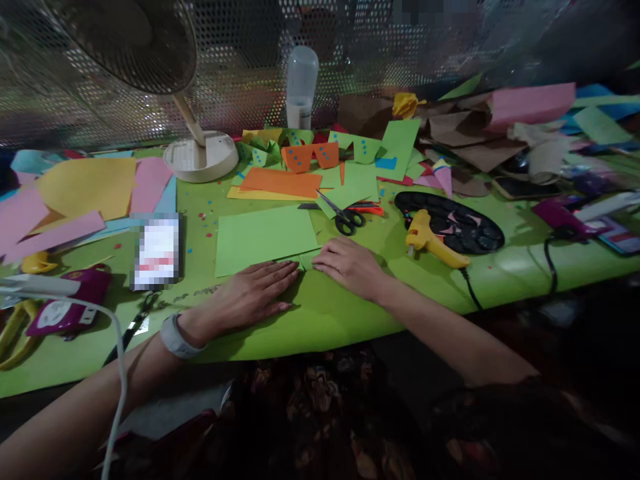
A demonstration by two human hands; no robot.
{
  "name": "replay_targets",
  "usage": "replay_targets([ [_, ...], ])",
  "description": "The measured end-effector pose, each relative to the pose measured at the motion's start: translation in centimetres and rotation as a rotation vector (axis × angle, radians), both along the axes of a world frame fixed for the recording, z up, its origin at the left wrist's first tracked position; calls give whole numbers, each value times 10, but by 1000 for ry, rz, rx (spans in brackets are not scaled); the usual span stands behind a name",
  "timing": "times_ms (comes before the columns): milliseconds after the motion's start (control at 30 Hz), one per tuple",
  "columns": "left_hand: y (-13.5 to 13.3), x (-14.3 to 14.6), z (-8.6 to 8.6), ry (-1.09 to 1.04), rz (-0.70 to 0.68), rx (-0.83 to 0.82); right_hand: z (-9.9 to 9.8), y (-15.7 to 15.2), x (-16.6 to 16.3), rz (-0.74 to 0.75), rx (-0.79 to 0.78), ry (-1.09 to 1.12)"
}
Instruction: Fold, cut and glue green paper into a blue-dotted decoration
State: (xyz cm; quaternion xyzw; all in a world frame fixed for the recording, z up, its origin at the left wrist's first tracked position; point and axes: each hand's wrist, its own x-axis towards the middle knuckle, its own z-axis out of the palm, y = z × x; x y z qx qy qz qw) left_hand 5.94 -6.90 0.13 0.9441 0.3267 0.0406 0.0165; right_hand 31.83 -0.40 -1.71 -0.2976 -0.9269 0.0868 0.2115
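Observation:
My left hand lies flat with fingers stretched out, its fingertips on a small green paper piece at the near edge of the table. From the other side my right hand presses on the same piece, fingers bent and held together; whether they pinch it is hidden. Just beyond both hands lies a larger green paper sheet. Black-handled scissors rest past my right hand, beside a red-orange cutter.
A yellow glue gun leans on a black tray at right. Paper glasses and orange sheets lie behind. A fan, a bottle, a phone and a cable are around.

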Motion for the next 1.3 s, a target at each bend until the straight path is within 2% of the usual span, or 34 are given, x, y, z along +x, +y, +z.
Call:
replay_targets([
  [500, 3, -2, -6, -4, 39, -5, -2, -5, -2, 70, 53, 57],
  [867, 3, -3, -4, -21, 0, 38, -2, -7, -4, 89, 103, 14],
  [1100, 0, -1, -3, 24, 96, 127, -3, -7, -4, 84, 95, 7],
  [1300, 2, -3, -5, 10, 101, 126, -1, -7, -4, 51, 69, 18],
])
